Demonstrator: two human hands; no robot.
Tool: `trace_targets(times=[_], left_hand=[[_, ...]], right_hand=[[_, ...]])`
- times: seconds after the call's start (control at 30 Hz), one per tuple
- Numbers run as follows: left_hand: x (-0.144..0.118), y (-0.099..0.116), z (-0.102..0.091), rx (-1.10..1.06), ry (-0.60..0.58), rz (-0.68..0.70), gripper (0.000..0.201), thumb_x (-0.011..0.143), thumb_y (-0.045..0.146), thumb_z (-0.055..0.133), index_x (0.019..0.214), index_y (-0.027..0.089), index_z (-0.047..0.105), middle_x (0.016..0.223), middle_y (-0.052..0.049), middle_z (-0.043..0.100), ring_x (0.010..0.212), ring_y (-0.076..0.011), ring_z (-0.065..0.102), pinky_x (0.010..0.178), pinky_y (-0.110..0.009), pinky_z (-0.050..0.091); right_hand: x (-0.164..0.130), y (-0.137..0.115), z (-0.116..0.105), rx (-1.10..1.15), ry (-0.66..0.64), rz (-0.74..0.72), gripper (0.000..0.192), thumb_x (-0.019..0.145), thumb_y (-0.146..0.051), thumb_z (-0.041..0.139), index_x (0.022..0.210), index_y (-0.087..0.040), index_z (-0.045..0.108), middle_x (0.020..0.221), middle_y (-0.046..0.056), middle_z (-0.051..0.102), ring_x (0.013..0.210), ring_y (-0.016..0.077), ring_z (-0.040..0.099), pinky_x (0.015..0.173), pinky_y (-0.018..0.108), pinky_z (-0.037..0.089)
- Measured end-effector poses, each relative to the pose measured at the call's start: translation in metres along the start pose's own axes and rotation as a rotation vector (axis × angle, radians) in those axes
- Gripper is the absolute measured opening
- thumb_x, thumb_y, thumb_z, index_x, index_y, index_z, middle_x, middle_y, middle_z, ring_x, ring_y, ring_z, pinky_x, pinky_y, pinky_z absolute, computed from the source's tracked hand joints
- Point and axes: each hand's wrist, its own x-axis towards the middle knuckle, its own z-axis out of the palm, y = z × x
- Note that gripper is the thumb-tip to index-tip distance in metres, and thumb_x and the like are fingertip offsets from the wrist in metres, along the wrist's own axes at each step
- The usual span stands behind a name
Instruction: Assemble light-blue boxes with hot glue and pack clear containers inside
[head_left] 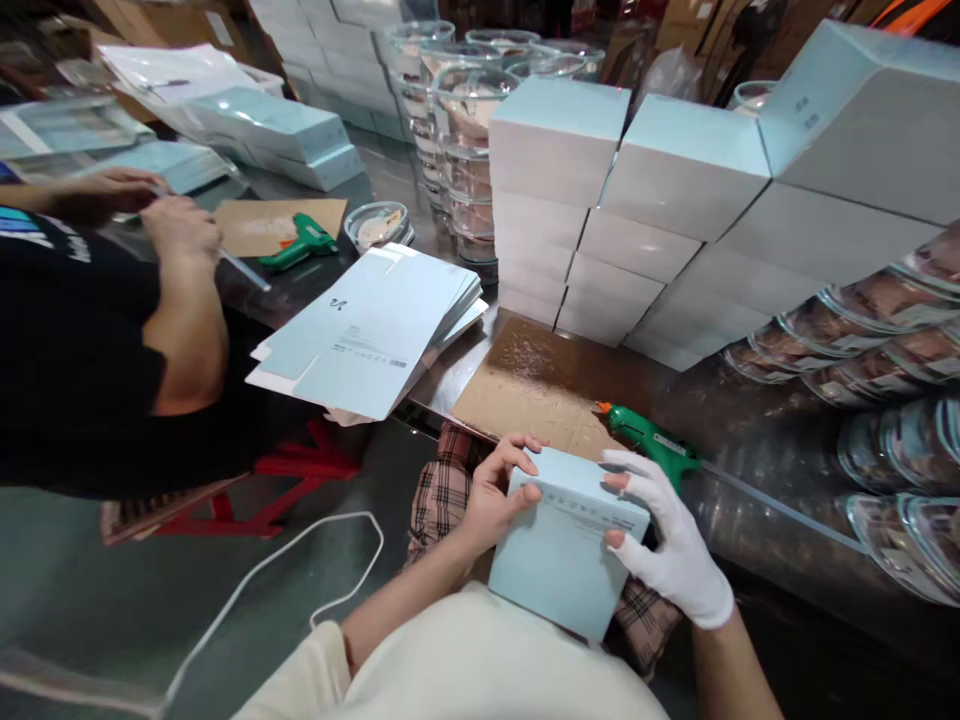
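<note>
Pale blue card, folded into a box (559, 540), sits on the person's lap at the table edge, the bare left hand (491, 495) pinching its upper left corner and the gloved right hand (675, 550) pressing its right side with fingers curled on the top flap. The glue gun (652, 440) lies just beyond on the cardboard (540, 390). I'd say uneven pressure could let the flap spring open or set crooked.

Looking forward and down from head height, sitting close above the metal table (720, 420) (a single view, none overlapping), tilting slightly leftward.
</note>
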Motion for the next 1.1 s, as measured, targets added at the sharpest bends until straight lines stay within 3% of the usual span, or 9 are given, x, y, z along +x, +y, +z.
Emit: trace_targets(times=[0.17, 0.3, 0.43, 0.5, 0.63, 0.73, 0.83, 0.97, 1.1], left_hand=[[0.003, 0.006, 0.003, -0.064, 0.017, 0.008, 0.047, 0.078, 0.060, 0.087, 0.081, 0.019, 0.065, 0.109, -0.008, 0.063, 0.119, -0.0322, 0.068, 0.106, -0.047, 0.049], [0.009, 0.015, 0.002, -0.021, 0.008, 0.000, 0.047, 0.078, 0.061, 0.087, 0.077, 0.018, 0.067, 0.103, -0.008, 0.065, 0.117, -0.0322, 0.069, 0.106, -0.045, 0.049], [0.019, 0.023, -0.003, -0.028, 0.305, -0.079, 0.047, 0.074, 0.060, 0.090, 0.080, 0.020, 0.065, 0.101, -0.005, 0.069, 0.111, -0.0262, 0.069, 0.100, -0.035, 0.051], [0.027, 0.028, -0.004, -0.119, 0.484, -0.172, 0.052, 0.070, 0.062, 0.092, 0.084, 0.021, 0.062, 0.098, -0.001, 0.069, 0.098, -0.0210, 0.070, 0.090, -0.030, 0.054], [0.045, 0.052, -0.004, -0.359, 0.462, -0.336, 0.062, 0.065, 0.065, 0.094, 0.097, 0.025, 0.060, 0.087, 0.004, 0.068, 0.079, -0.0158, 0.068, 0.082, -0.029, 0.058], [0.053, 0.074, -0.004, -0.502, 0.364, -0.190, 0.074, 0.072, 0.083, 0.077, 0.124, 0.033, 0.061, 0.126, -0.004, 0.071, 0.115, -0.0252, 0.070, 0.098, -0.039, 0.058], [0.049, 0.077, -0.007, -0.443, 0.318, -0.049, 0.092, 0.076, 0.093, 0.060, 0.153, 0.046, 0.042, 0.165, -0.007, 0.046, 0.153, -0.0328, 0.043, 0.113, -0.052, 0.048], [0.033, 0.052, -0.008, -0.259, 0.256, -0.069, 0.101, 0.081, 0.091, 0.057, 0.163, 0.041, 0.026, 0.168, -0.015, 0.042, 0.162, -0.0350, 0.028, 0.120, -0.059, 0.038], [0.019, 0.027, -0.013, -0.110, 0.187, -0.037, 0.091, 0.088, 0.083, 0.058, 0.159, 0.031, 0.036, 0.160, -0.019, 0.051, 0.155, -0.0353, 0.040, 0.118, -0.054, 0.043]], right_hand=[[-0.005, 0.003, 0.027, 0.048, 0.303, -0.044, 0.019, 0.100, -0.022, 0.059, 0.118, -0.029, 0.059, 0.149, 0.011, 0.049, 0.125, 0.0276, 0.064, 0.102, 0.053, 0.056], [-0.007, 0.010, 0.032, 0.032, 0.288, -0.015, 0.015, 0.104, -0.025, 0.055, 0.117, -0.030, 0.056, 0.150, 0.010, 0.047, 0.129, 0.0265, 0.065, 0.105, 0.053, 0.057], [-0.016, 0.010, 0.026, -0.102, 0.393, 0.012, 0.077, 0.095, -0.065, 0.064, 0.157, -0.030, 0.033, 0.173, 0.019, 0.021, 0.153, 0.0398, 0.044, 0.115, 0.065, 0.047], [-0.017, 0.001, 0.025, -0.356, 0.414, -0.165, 0.086, 0.082, -0.062, 0.082, 0.154, -0.035, 0.043, 0.171, 0.011, 0.033, 0.157, 0.0407, 0.036, 0.126, 0.071, 0.031], [0.002, -0.023, 0.013, -0.834, 0.159, -0.648, 0.029, 0.081, -0.022, 0.088, 0.099, -0.038, 0.072, 0.130, -0.013, 0.074, 0.127, 0.0194, 0.066, 0.137, 0.057, 0.007], [0.035, -0.038, -0.020, -0.842, 0.117, -0.761, 0.011, 0.093, -0.019, 0.076, 0.094, -0.027, 0.068, 0.111, -0.004, 0.081, 0.107, 0.0149, 0.073, 0.133, 0.057, 0.023], [0.087, -0.052, -0.074, -0.958, 0.295, -0.764, 0.025, 0.092, -0.034, 0.079, 0.107, -0.022, 0.063, 0.105, 0.004, 0.080, 0.109, 0.0207, 0.074, 0.123, 0.055, 0.041], [0.193, -0.062, -0.143, -1.313, 0.475, -0.571, 0.071, 0.094, -0.069, 0.063, 0.135, -0.012, 0.061, 0.131, 0.017, 0.071, 0.132, 0.0321, 0.062, 0.117, 0.058, 0.041], [0.289, -0.038, -0.177, -1.245, 0.318, -0.270, 0.092, 0.097, -0.083, 0.041, 0.138, -0.003, 0.060, 0.139, 0.025, 0.065, 0.132, 0.0285, 0.057, 0.117, 0.058, 0.039]])
